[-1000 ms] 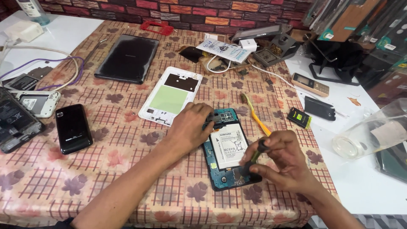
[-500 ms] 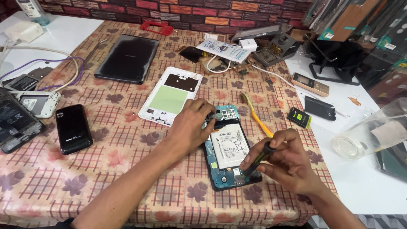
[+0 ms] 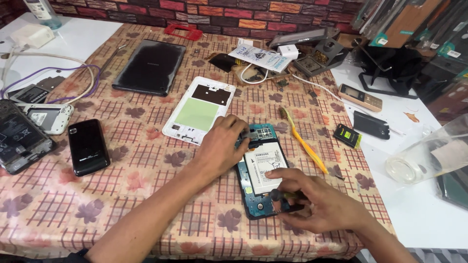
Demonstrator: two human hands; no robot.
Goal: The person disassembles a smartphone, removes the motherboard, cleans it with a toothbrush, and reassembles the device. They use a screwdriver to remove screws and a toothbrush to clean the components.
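An opened phone [image 3: 263, 171] lies back-up on the patterned tablecloth, its white battery and blue circuit board showing. My left hand [image 3: 220, 148] presses on the phone's upper left corner, fingers curled over its edge. My right hand [image 3: 312, 203] is at the phone's lower end, gripping a small screwdriver [image 3: 284, 195] whose tip rests on the board. The phone's white back cover [image 3: 199, 110] with a green patch lies just above my left hand.
A yellow toothbrush [image 3: 304, 142] lies right of the phone. A black phone [image 3: 87, 146], further phones and cables sit at the left. A dark tablet [image 3: 150, 66] lies at the back. A small battery [image 3: 347, 135], a bar phone [image 3: 360, 97] and a clear plastic cup [image 3: 429, 158] are at the right.
My right hand has shifted slightly down and left along the phone's lower end with the screwdriver. My left hand stays pressed on the phone's top corner.
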